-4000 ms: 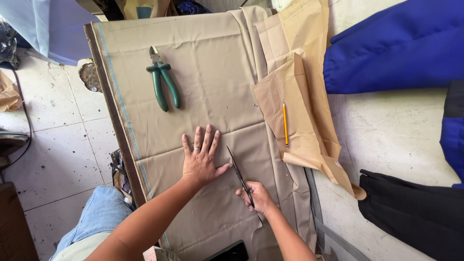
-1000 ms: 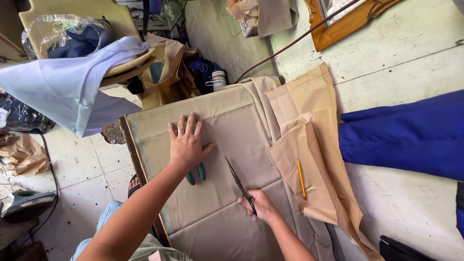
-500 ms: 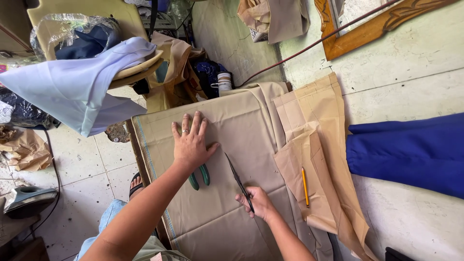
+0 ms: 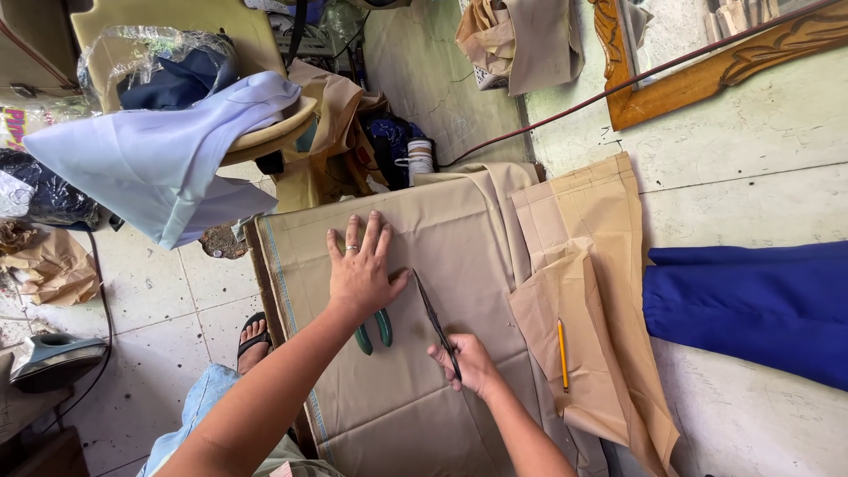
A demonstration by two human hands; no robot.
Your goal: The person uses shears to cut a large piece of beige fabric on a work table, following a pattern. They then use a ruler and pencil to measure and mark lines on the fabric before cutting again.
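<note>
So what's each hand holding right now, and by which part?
The right hand grips long dark metal scissors by their handles. The left hand holds nothing, lying flat on the tan fabric.

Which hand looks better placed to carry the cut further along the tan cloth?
The right hand, I'd judge: it already grips the scissors, whose blades point up along the tan cloth. The left hand lies flat with fingers spread on the cloth, over the green-handled pliers, holding the fabric down.
</note>
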